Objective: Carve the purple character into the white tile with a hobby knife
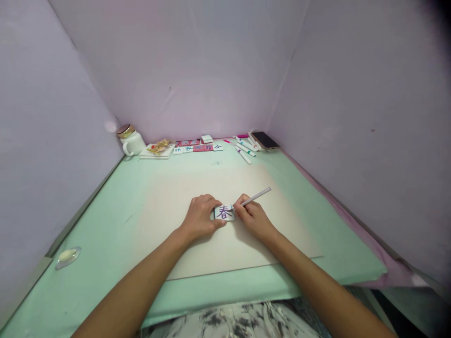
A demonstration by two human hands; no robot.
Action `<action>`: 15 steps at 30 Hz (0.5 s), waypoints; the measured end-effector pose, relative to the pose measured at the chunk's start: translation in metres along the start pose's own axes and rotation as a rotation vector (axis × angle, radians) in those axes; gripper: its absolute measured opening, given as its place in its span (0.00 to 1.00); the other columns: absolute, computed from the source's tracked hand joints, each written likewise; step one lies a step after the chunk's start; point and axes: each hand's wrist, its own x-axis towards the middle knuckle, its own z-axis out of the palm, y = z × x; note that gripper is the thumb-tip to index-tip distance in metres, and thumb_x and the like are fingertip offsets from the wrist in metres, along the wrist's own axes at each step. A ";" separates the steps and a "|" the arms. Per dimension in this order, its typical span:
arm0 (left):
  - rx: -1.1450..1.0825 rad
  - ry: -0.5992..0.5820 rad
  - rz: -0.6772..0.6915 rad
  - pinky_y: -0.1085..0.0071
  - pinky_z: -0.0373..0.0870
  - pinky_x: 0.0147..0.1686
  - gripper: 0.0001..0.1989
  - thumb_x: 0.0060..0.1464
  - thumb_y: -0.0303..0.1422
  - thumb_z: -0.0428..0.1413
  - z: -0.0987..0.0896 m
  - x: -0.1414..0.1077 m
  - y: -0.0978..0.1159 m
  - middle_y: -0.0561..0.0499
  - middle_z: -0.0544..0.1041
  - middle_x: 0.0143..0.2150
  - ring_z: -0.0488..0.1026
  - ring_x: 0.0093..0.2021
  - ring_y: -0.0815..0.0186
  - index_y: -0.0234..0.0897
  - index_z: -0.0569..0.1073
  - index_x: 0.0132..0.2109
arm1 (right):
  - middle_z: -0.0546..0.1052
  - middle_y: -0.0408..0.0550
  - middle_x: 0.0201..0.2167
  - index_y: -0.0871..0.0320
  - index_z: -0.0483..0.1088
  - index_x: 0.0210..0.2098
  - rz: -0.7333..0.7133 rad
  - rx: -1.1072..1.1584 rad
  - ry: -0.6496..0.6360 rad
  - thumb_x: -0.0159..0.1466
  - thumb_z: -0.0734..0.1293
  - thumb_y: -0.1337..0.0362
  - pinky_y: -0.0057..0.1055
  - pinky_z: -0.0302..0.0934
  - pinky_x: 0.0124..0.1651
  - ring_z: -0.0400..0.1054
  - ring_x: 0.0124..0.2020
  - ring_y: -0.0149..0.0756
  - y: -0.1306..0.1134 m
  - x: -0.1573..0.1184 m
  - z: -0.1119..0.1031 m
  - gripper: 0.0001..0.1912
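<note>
A small white card (224, 212) with a dark purple character on it lies on the pale board (218, 256) in front of me. My left hand (202, 217) grips the card from its left side, thumb at the bottom edge and fingers at the top left corner. A slim light-coloured pen (256, 195) is pinched in my right hand (252, 217), its tip at the card's right part, beside the character. The pen's back end points up and to the right.
Along the back stand a white mug (133, 143) and a white pad (155, 154) with a packet on it, rows of lettered cards (198, 148), several markers (245, 147) and a phone (265, 140). A small clear dish (68, 257) lies at the left. Walls enclose the table.
</note>
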 end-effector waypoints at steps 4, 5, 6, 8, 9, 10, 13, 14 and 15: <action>0.001 0.002 -0.003 0.60 0.64 0.47 0.16 0.43 0.35 0.64 0.000 0.000 0.000 0.51 0.74 0.40 0.70 0.42 0.58 0.40 0.75 0.42 | 0.69 0.40 0.26 0.58 0.65 0.26 -0.001 -0.001 0.009 0.69 0.59 0.53 0.32 0.60 0.35 0.64 0.27 0.30 0.001 0.000 0.000 0.19; 0.002 0.002 -0.004 0.60 0.64 0.47 0.16 0.43 0.35 0.64 0.000 0.001 0.000 0.51 0.74 0.40 0.70 0.42 0.58 0.41 0.75 0.42 | 0.69 0.40 0.26 0.58 0.65 0.26 -0.001 -0.001 0.010 0.69 0.59 0.53 0.32 0.60 0.35 0.64 0.27 0.30 0.001 0.000 0.000 0.19; 0.003 0.002 -0.005 0.60 0.64 0.47 0.16 0.43 0.35 0.64 0.000 0.001 0.000 0.51 0.74 0.40 0.70 0.43 0.58 0.41 0.75 0.42 | 0.69 0.40 0.26 0.58 0.65 0.26 -0.001 -0.001 0.012 0.69 0.59 0.53 0.32 0.60 0.35 0.64 0.27 0.30 0.001 0.000 0.000 0.19; 0.005 0.001 -0.006 0.60 0.64 0.47 0.16 0.43 0.35 0.64 0.000 0.001 0.000 0.51 0.74 0.40 0.70 0.43 0.58 0.41 0.75 0.42 | 0.69 0.40 0.26 0.59 0.65 0.26 0.001 -0.002 0.014 0.68 0.59 0.53 0.31 0.60 0.35 0.64 0.27 0.30 0.001 -0.001 0.000 0.19; 0.006 0.001 -0.005 0.60 0.64 0.47 0.16 0.43 0.35 0.64 0.000 0.000 0.000 0.51 0.74 0.40 0.70 0.43 0.58 0.41 0.75 0.42 | 0.69 0.40 0.26 0.59 0.65 0.26 0.002 -0.003 0.016 0.68 0.59 0.53 0.31 0.60 0.35 0.64 0.27 0.30 0.001 -0.001 0.000 0.19; 0.007 0.001 -0.005 0.59 0.64 0.47 0.15 0.44 0.35 0.64 0.000 0.000 0.000 0.51 0.74 0.40 0.70 0.43 0.58 0.41 0.75 0.42 | 0.69 0.40 0.26 0.58 0.65 0.26 0.004 -0.005 0.017 0.68 0.59 0.53 0.31 0.60 0.34 0.64 0.26 0.30 0.000 -0.001 0.000 0.19; 0.010 0.001 -0.003 0.59 0.64 0.47 0.15 0.44 0.35 0.64 -0.001 0.000 0.001 0.51 0.74 0.40 0.70 0.43 0.58 0.41 0.75 0.41 | 0.69 0.40 0.25 0.58 0.65 0.26 0.007 -0.011 0.019 0.68 0.59 0.53 0.31 0.60 0.34 0.64 0.26 0.30 0.000 -0.001 0.000 0.19; 0.010 0.000 -0.002 0.59 0.64 0.47 0.15 0.44 0.35 0.64 -0.001 0.000 0.001 0.51 0.74 0.40 0.70 0.43 0.58 0.40 0.75 0.41 | 0.69 0.40 0.25 0.58 0.65 0.26 0.006 -0.012 0.019 0.68 0.59 0.53 0.31 0.60 0.34 0.64 0.26 0.30 0.001 -0.002 0.000 0.19; 0.010 -0.001 0.000 0.60 0.64 0.47 0.15 0.44 0.35 0.64 -0.001 0.000 0.001 0.51 0.74 0.39 0.70 0.43 0.58 0.40 0.75 0.41 | 0.69 0.40 0.25 0.58 0.65 0.26 0.005 -0.013 0.020 0.68 0.59 0.53 0.31 0.60 0.34 0.64 0.26 0.30 0.001 -0.002 0.000 0.19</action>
